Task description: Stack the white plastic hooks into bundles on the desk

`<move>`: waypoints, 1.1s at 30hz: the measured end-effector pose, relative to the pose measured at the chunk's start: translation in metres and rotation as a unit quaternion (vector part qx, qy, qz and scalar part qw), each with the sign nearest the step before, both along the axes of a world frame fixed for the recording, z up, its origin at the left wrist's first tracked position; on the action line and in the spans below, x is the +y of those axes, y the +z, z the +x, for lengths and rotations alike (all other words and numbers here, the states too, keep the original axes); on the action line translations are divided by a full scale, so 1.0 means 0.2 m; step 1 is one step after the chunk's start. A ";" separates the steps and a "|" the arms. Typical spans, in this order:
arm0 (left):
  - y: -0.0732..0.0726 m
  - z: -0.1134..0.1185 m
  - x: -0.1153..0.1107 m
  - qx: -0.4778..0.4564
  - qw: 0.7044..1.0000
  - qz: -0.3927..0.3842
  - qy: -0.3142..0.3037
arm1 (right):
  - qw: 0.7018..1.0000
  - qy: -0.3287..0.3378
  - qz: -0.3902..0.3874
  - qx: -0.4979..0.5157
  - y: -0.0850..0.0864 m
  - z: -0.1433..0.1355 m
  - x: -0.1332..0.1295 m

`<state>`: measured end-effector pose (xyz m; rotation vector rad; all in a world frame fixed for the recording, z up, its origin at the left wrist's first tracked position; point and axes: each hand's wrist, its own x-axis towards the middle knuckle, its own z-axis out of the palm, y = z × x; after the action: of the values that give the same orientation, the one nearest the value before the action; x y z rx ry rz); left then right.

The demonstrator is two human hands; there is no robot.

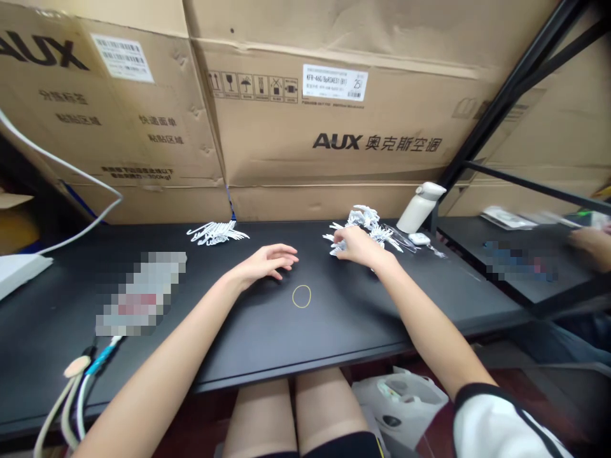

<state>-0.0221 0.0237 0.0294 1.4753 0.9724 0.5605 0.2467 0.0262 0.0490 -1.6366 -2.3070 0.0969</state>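
My left hand [270,262] hovers over the black desk, its fingers loosely bent and apart, with nothing in it. To the right, my right hand [356,247] reaches into a loose pile of white floss picks [365,217]; its thumb and fingers curl around some at the near left edge, and the fingertips are partly hidden. A smaller group of white floss picks [217,233] lies at the back left, roughly lined up side by side. On the desk between and in front of my hands lies a thin yellow rubber band [301,296].
Large cardboard boxes [286,146] stand along the back. A white bottle [420,208] and a small white case [419,239] are behind the right pile. A blurred-out phone-like object [143,292] with cables lies left. Beyond a black metal frame [496,102], another person's hand [592,245] shows.
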 end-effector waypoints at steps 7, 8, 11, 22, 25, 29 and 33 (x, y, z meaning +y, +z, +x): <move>0.00 0.07 -0.03 -0.116 0.980 -0.160 0.024 | 0.966 0.084 0.089 0.229 -0.11 -0.22 -0.05; -0.01 0.07 -0.03 -0.139 0.977 -0.164 0.011 | 0.958 0.120 0.112 0.234 -0.13 -0.26 -0.07; -0.06 0.07 -0.02 -0.201 0.966 -0.163 -0.012 | 0.935 0.245 0.164 0.198 -0.17 -0.34 -0.11; -0.09 0.07 0.01 -0.147 0.968 -0.204 -0.003 | 0.919 0.300 0.057 0.248 -0.13 -0.34 -0.17; -0.08 0.08 0.00 -0.087 0.978 -0.188 0.001 | 0.918 0.182 0.048 0.349 -0.09 -0.26 -0.14; -0.08 0.08 0.00 -0.065 0.981 -0.182 -0.003 | 0.919 0.123 0.041 0.372 -0.08 -0.15 -0.02; -0.08 0.08 0.00 -0.054 0.983 -0.175 -0.010 | 0.933 0.134 -0.019 0.333 -0.14 -0.15 0.04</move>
<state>-0.0059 0.0247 0.0138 1.1278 0.9174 0.4258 0.2172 0.0343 0.0202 -1.0561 -1.9648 0.6530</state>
